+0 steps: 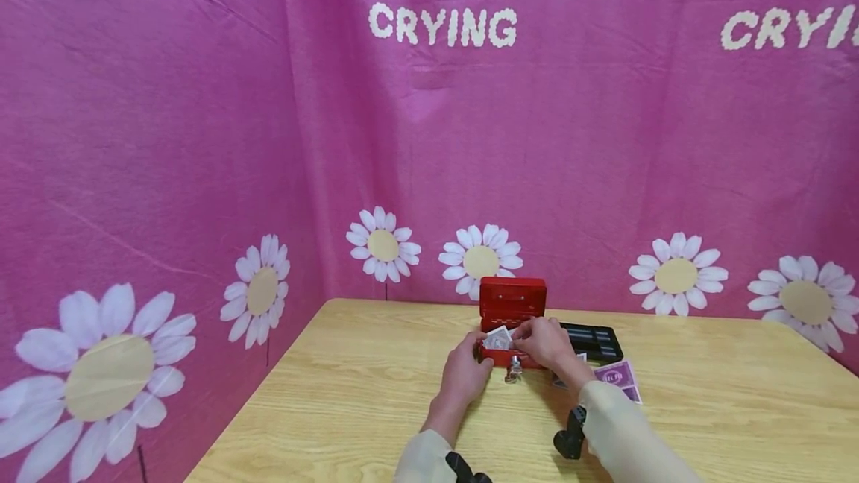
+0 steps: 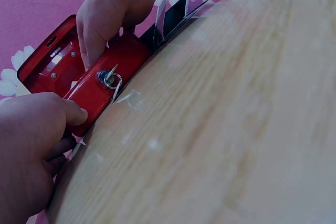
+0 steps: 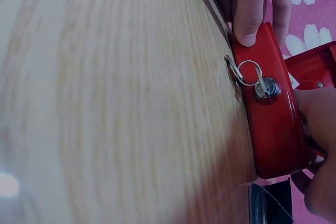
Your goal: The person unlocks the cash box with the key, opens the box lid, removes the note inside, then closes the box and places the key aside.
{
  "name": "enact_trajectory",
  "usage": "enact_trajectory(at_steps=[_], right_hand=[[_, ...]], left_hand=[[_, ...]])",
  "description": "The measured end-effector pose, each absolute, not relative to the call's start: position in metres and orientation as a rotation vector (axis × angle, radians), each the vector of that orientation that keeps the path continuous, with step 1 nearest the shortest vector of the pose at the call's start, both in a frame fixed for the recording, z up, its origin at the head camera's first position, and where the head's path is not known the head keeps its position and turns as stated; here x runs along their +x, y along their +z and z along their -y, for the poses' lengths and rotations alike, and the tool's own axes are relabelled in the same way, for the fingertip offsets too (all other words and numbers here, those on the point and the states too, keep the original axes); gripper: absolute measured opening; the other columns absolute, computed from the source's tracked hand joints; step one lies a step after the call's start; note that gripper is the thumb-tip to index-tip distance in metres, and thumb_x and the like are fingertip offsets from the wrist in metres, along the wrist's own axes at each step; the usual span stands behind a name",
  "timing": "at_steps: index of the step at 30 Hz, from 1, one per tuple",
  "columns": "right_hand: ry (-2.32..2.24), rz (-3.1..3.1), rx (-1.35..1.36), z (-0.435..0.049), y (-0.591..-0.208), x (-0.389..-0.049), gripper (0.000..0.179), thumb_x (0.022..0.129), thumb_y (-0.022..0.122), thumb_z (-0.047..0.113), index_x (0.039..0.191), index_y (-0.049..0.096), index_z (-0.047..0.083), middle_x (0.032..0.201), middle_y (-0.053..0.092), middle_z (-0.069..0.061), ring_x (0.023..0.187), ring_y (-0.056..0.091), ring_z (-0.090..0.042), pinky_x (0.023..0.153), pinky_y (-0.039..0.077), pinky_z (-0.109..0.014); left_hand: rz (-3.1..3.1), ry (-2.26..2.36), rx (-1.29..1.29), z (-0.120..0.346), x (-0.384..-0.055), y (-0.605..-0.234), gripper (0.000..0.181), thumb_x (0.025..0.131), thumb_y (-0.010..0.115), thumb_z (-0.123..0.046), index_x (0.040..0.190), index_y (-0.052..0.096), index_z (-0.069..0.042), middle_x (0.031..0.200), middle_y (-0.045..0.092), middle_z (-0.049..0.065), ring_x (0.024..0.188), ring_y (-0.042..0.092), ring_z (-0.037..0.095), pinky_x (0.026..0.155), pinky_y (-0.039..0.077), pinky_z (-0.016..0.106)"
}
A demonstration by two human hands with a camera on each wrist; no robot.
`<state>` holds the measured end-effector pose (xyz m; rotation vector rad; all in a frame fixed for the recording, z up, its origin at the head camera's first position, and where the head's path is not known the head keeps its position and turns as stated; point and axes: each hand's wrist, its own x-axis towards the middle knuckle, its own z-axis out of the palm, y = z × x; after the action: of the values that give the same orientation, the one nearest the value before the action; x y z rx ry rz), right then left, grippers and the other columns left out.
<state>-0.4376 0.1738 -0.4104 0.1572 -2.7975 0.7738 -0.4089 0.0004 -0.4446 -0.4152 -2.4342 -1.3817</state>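
A red metal cash box (image 1: 495, 358) stands on the table with its lid (image 1: 513, 295) raised at the back. Keys on a ring (image 3: 249, 73) hang from the lock in its front wall. My left hand (image 1: 466, 365) grips the box's left end, its thumb (image 2: 76, 114) pressed on the front wall. Inside the box a pale printed paper note (image 1: 498, 338) shows between the hands. My right hand (image 1: 546, 341) reaches over the right part of the box, fingers pointing down into it beside the note. The box wall hides those fingertips in the wrist views.
A black compartment tray (image 1: 614, 352) lies right of the box. Purple printed notes (image 1: 616, 375) lie in front of it, partly behind the right forearm. The wooden table (image 1: 322, 393) backs onto a pink daisy-printed curtain (image 1: 564, 170).
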Motion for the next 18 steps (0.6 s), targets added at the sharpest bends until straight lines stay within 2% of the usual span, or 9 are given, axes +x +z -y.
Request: enact_trajectory(at_steps=[10,18], right_hand=[[0.856,2.753,0.183,-0.170,-0.402,-0.432,0.011,0.086,0.070,0.022,0.086,0.077,0.013,0.079,0.071,0.003,0.073,0.057,-0.013,0.080,0.043,-0.042],[0.943,2.701,0.143,-0.171,-0.397,-0.422,0.012,0.085,0.071,0.023,0.082,0.075,0.011,0.076,0.070,0.002,0.070,0.055,-0.013,0.068,0.043,-0.031]], left_hand=[[2.434,-1.386,-0.406,0.002,-0.412,-0.446,0.040,0.088,0.066,-0.001,0.127,0.061,-0.006,0.122,0.069,0.014,0.112,0.065,0.027,0.100,0.051,0.046],[2.443,-1.376,-0.402,0.002,-0.411,-0.445,0.039,0.088,0.066,-0.003,0.126,0.062,-0.006,0.122,0.069,0.013,0.113,0.065,0.028,0.100,0.051,0.046]])
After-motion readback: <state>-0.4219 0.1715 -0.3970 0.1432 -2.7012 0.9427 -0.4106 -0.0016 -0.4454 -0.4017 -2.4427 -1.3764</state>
